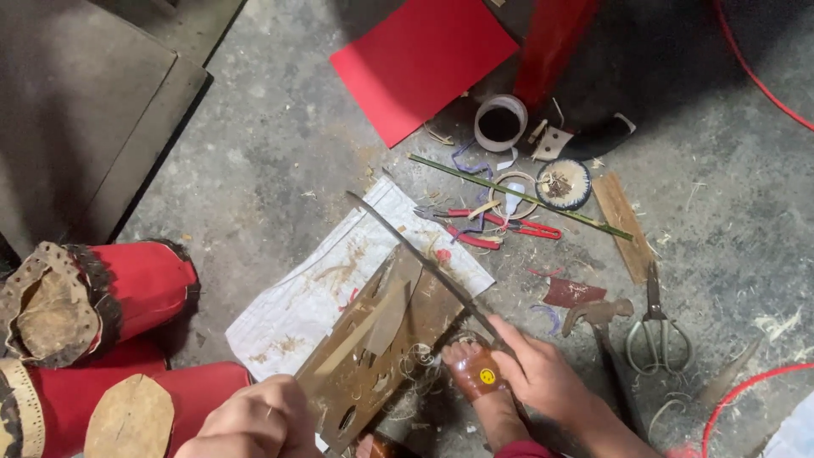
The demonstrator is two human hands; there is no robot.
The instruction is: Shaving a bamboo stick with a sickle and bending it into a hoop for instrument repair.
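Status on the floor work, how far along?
Done: red drums at left look covered, and shavings litter the board. In hand: the right hand grips the long blade across that board; the left hand is fisted near its end. Left: probably more cutting, since the green bamboo stick looks whole.

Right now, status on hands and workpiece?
Right hand gripping long blade. Left hand closed at wooden board. Foot braces board. Shavings around.
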